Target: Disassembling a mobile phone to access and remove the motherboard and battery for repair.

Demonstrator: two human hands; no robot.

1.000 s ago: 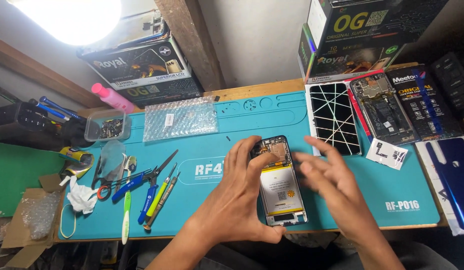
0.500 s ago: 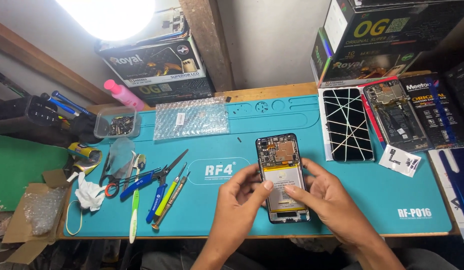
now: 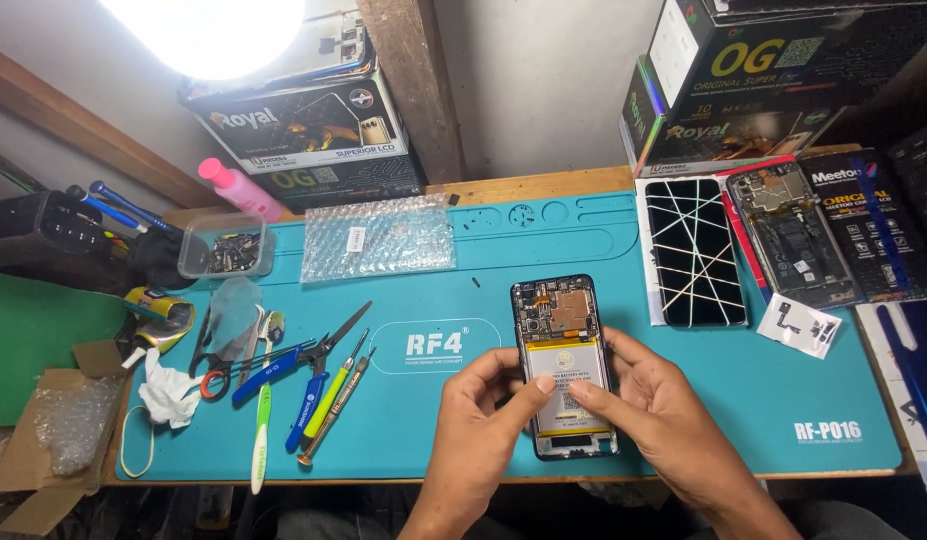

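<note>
**Opened phone held flat near the table's front edge**

A teal work mat [image 3: 683, 400] covers most of the table [image 3: 543, 185]. Boxes [image 3: 303, 130] line the back edge, tools [image 3: 313, 385] crowd the left end, a cracked screen [image 3: 691, 252] lies right. The opened phone [image 3: 564, 365] lies front-centre with bare mat around it, left hand [image 3: 483, 415] and right hand [image 3: 648, 400] grasping its sides, thumbs on the battery.

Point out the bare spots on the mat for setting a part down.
Bare mat lies right of the right hand, below the cracked screen. Another patch lies between the bubble wrap and the opened phone. The tools crowd the left end.
</note>
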